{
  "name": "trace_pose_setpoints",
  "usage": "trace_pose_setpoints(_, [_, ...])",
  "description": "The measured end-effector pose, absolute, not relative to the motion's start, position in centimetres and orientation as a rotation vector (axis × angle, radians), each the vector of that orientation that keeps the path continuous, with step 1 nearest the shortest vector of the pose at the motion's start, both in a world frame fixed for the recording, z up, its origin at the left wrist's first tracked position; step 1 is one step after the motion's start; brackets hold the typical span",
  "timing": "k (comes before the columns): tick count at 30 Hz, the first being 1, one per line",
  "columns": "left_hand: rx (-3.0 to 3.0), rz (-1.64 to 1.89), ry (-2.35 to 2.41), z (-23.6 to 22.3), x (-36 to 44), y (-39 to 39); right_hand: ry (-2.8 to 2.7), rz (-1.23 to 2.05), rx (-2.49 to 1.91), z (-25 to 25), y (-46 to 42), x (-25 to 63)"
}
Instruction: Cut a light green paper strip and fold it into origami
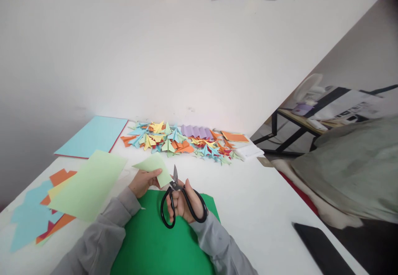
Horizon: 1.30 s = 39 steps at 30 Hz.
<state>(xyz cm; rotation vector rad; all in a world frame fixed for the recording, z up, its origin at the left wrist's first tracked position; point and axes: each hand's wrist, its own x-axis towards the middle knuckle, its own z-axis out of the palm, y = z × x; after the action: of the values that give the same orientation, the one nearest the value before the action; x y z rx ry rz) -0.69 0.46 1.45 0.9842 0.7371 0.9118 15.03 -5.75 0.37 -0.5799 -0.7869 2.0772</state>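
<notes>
My left hand (143, 182) pinches a small piece of light green paper (152, 165) between thumb and fingers. In my right hand (183, 202) is a pair of scissors (188, 200) with black looped handles, its blades pointing up and away from me. The blades are close to the paper's right corner; whether they touch it I cannot tell. Both hands are above a green mat (161, 242) on the white table. A larger light green sheet (90, 186) lies left of my left forearm, over several coloured paper scraps (34, 208).
Folded paper planes (168, 144) in several colours are heaped along the wall, beside a pleated purple paper (196, 132). Light blue sheets (93, 136) lie at the back left. A black flat object (321, 248) rests near the right edge. Another person's arm (320, 196) is beyond it.
</notes>
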Motion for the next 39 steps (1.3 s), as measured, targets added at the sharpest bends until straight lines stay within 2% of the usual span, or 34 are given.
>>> trace_pose_setpoints(16, [0.973, 0.844, 0.74, 1.1, -1.1, 0.5, -0.768, 2.263, -0.566, 0.7, -5.7, 15.8])
trace_pose_setpoints(27, [0.968, 0.881, 0.753, 1.4, -0.7, 0.3, -0.784, 2.114, -0.586, 0.8, -5.6, 15.6])
trace_pose_setpoints(39, [0.982, 0.786, 0.716, 1.1, -0.9, 0.3, -0.791, 2.234, -0.544, 0.7, -5.5, 16.0])
